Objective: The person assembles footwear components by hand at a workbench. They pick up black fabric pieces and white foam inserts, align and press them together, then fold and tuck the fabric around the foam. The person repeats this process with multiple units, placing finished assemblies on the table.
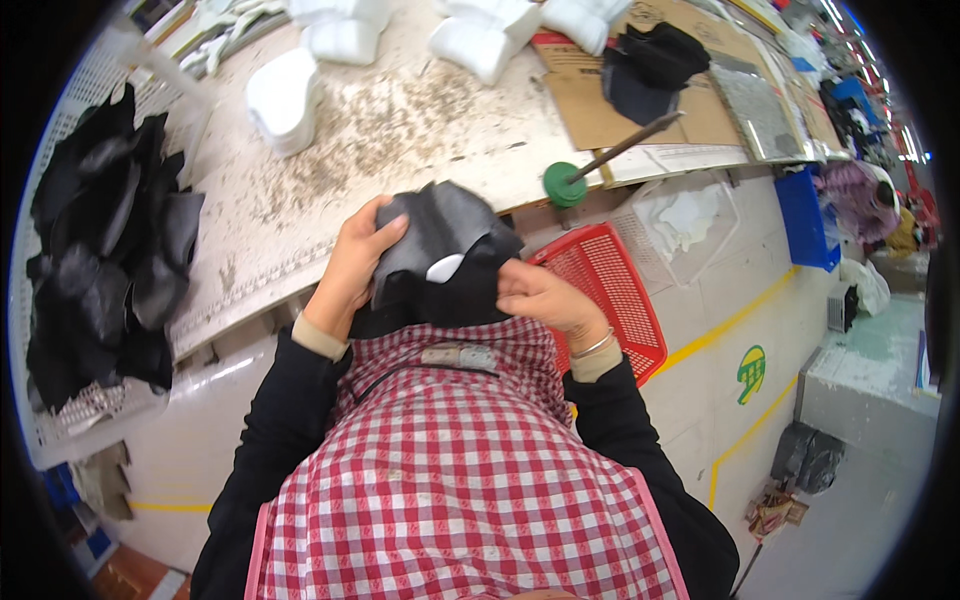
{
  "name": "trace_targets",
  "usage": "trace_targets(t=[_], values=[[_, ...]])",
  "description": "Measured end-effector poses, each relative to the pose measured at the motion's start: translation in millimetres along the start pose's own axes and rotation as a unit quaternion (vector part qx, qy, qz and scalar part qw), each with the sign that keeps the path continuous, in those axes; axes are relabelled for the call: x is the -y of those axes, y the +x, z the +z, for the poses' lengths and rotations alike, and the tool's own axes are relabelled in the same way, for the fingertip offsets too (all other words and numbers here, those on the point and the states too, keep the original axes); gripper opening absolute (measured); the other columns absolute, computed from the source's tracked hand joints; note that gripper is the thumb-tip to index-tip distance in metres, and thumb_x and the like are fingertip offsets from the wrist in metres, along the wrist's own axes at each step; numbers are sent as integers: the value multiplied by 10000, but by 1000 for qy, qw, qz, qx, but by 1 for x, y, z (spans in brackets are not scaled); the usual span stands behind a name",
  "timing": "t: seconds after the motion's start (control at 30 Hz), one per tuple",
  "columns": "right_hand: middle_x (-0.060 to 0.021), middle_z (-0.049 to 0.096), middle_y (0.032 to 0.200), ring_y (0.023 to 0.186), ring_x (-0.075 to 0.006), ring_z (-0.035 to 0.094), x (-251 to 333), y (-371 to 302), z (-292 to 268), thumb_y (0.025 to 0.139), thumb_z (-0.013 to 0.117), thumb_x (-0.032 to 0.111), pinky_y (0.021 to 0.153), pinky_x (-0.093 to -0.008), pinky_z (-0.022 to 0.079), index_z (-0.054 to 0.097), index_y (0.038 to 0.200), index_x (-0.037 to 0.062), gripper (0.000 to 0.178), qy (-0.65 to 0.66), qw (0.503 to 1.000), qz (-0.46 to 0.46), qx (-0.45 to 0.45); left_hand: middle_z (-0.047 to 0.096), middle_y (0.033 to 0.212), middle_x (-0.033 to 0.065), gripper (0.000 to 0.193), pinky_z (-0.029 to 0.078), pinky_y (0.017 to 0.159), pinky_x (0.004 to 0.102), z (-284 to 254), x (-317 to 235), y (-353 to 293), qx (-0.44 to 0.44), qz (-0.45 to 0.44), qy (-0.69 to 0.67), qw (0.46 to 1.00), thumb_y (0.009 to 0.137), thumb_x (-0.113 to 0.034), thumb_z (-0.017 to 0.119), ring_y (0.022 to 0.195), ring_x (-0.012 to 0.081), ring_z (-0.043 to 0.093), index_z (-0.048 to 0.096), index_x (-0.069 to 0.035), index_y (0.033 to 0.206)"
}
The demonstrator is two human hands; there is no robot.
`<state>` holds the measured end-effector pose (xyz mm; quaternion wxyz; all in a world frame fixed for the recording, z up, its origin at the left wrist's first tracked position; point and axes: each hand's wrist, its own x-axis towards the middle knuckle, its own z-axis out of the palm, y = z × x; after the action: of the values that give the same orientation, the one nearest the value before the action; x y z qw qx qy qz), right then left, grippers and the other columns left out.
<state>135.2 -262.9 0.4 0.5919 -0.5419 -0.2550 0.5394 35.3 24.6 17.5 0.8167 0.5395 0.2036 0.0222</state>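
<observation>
In front of my apron, at the table's near edge, I hold a soft black piece of material (440,225) with a smooth grey-black face and curved edges. My left hand (362,250) grips its left side, thumb on top. My right hand (548,297) pinches its right edge with bent fingers, and the fingertips are partly hidden by the material. A small white oval spot (445,268) shows in the middle of the piece; whether it is a patch or something seen through an opening, I cannot tell.
White moulded blocks (282,100) stand on the debris-strewn table (350,160). A white crate (60,425) of black pieces (110,230) is at left. Right are a green-based spindle (565,185), red basket (640,335), cardboard (585,110) with black pieces, and a person (860,200).
</observation>
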Motion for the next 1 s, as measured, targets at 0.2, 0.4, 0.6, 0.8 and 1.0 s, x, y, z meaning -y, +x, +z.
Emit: trace_targets(t=[0.2,0.4,0.6,0.8,1.0], values=[[12,598,1118,1034,-77,546,-12,-2,4,1000,692,114,902,-248,479,537,1413,-32,465,12,1000,22,-16,723,1124,70,243,593,838,274,-3,7,-2,5,8,-46,999,1048,-35,616,958,128,712,590,-4,1288],[-31,683,1274,1161,-91,614,-10,16,20,1034,657,94,992,-282,518,589,1390,-37,385,81,991,-84,-71,725,1106,60,223,587,832,268,6,10,-2,14,26,-24,999,1049,-51,629,926,119,704,607,-1,1266],[-4,736,1105,1016,-101,662,-39,29,22,1011,678,59,905,-285,549,704,1223,-9,224,75,960,-142,-231,700,1102,49,232,567,878,283,14,3,-2,43,0,-7,999,1028,-42,644,984,119,681,606,4,1251],[-34,734,1136,1016,-105,665,-63,37,27,965,709,15,876,-282,552,678,1265,-10,303,74,934,-118,-328,687,1132,36,232,559,886,260,15,-11,12,177,-41,98,979,1018,-67,664,985,103,666,618,-27,1242],[-73,680,1081,1104,-321,630,-15,24,23,818,767,37,948,-413,502,672,1252,101,449,-461,693,-344,-435,710,1155,41,250,547,921,265,21,-17,19,178,-41,114,977,1014,-11,613,1037,107,658,653,-27,1260]])
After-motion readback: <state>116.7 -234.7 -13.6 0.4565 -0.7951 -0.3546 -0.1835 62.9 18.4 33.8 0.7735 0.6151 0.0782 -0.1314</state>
